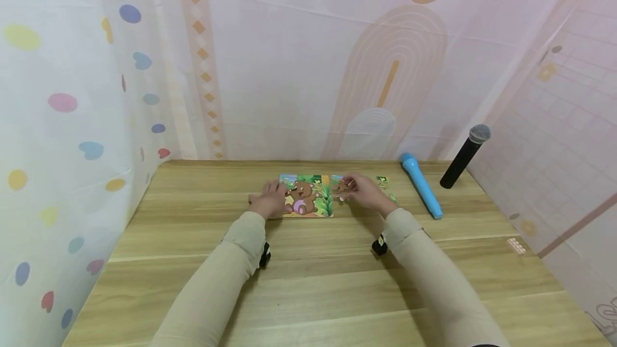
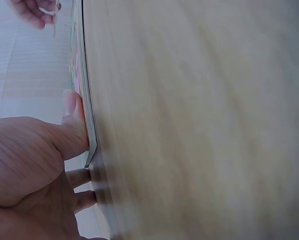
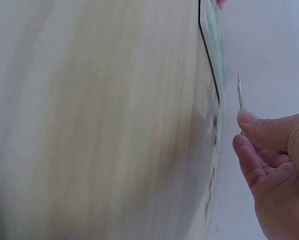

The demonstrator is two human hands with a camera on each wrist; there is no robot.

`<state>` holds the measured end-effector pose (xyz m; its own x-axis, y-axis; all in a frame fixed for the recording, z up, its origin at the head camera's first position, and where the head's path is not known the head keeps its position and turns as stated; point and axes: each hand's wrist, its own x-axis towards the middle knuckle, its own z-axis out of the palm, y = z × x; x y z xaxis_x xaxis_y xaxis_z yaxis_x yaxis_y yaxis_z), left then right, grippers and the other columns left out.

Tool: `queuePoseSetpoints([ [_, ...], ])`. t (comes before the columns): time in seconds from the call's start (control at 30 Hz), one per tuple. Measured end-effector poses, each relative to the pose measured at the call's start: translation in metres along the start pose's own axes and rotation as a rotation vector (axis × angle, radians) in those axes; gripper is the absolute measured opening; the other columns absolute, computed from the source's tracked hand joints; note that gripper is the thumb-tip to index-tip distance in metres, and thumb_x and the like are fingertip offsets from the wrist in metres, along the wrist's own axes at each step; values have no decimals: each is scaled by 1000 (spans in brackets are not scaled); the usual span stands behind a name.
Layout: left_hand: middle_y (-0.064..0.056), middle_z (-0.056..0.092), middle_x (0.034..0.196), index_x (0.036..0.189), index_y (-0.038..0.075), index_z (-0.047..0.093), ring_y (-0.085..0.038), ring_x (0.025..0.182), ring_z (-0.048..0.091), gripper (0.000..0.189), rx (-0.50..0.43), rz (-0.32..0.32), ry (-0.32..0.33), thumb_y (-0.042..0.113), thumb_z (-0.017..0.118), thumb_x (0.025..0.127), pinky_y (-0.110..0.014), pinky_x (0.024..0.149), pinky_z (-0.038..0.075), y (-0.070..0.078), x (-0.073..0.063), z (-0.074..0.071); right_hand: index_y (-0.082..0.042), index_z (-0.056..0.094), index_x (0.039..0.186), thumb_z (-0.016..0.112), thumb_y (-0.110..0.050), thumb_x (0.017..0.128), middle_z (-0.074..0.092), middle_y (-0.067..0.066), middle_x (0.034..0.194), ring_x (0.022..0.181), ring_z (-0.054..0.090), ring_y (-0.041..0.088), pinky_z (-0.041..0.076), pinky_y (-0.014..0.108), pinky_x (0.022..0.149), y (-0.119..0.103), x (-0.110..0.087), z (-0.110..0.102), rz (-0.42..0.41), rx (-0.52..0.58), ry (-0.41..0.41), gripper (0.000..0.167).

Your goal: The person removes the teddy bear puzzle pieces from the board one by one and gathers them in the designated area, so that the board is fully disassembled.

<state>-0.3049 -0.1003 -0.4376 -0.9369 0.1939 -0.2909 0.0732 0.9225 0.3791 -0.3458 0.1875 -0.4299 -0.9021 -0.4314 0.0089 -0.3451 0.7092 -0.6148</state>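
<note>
A picture board [image 1: 308, 197] with a cartoon bear lies flat on the wooden table. My left hand [image 1: 271, 200] rests at its left end. In the left wrist view, the thumb [image 2: 72, 125] lies along the board's near edge, and other fingers touch down past its corner. To the right of the board, my right hand [image 1: 367, 193] pinches a thin flat piece [image 3: 240, 90] between thumb and fingertips, raised off the table. The piece is edge-on in the right wrist view, so its face is hidden there. More colourful printed pieces [image 1: 383, 180] lie partly hidden behind that hand.
Right of the pieces lies a blue microphone [image 1: 422, 186]. A black microphone with a silver head [image 1: 461, 158] stands tilted near the back right corner. A patterned curtain [image 1: 279, 68] hangs behind the wooden table [image 1: 308, 293]. Something small and pale [image 1: 516, 246] lies at the right edge.
</note>
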Motion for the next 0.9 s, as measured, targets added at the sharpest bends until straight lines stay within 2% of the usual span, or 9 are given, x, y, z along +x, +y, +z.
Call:
queuePoseSetpoints([
  [0.23, -20, -1, 169, 152, 8, 32, -38, 155, -6, 58, 11, -3, -13, 30, 57, 105, -82, 108, 7, -10, 16, 5, 6, 52, 139, 66, 6, 95, 61, 22, 126, 116, 60, 36, 50, 47, 99, 18, -15, -16, 36, -5, 13, 46],
  [0.33, -20, -2, 169, 154, 9, 31, -38, 155, -7, 61, 14, -1, -14, 31, 58, 104, -82, 107, 6, -12, 20, 6, 7, 54, 134, 66, 7, 94, 62, 24, 124, 115, 60, 38, 51, 47, 99, 27, -19, -20, 42, -26, 20, 42],
  [0.6, -19, 0, 169, 151, 10, 35, -38, 155, -4, 57, 13, 1, -13, 33, 59, 104, -82, 107, 8, -10, 17, 5, 10, 57, 123, 68, 11, 91, 62, 25, 120, 111, 63, 40, 53, 47, 94, 34, -28, -25, 18, -92, 13, 34],
  [0.9, -19, 2, 169, 149, 11, 37, -38, 155, -2, 55, 31, 6, -8, 34, 58, 104, -82, 107, 11, -12, 20, 6, 9, 58, 125, 67, 10, 92, 63, 23, 118, 109, 63, 37, 54, 47, 92, 37, -27, -25, 15, -105, -3, 35],
])
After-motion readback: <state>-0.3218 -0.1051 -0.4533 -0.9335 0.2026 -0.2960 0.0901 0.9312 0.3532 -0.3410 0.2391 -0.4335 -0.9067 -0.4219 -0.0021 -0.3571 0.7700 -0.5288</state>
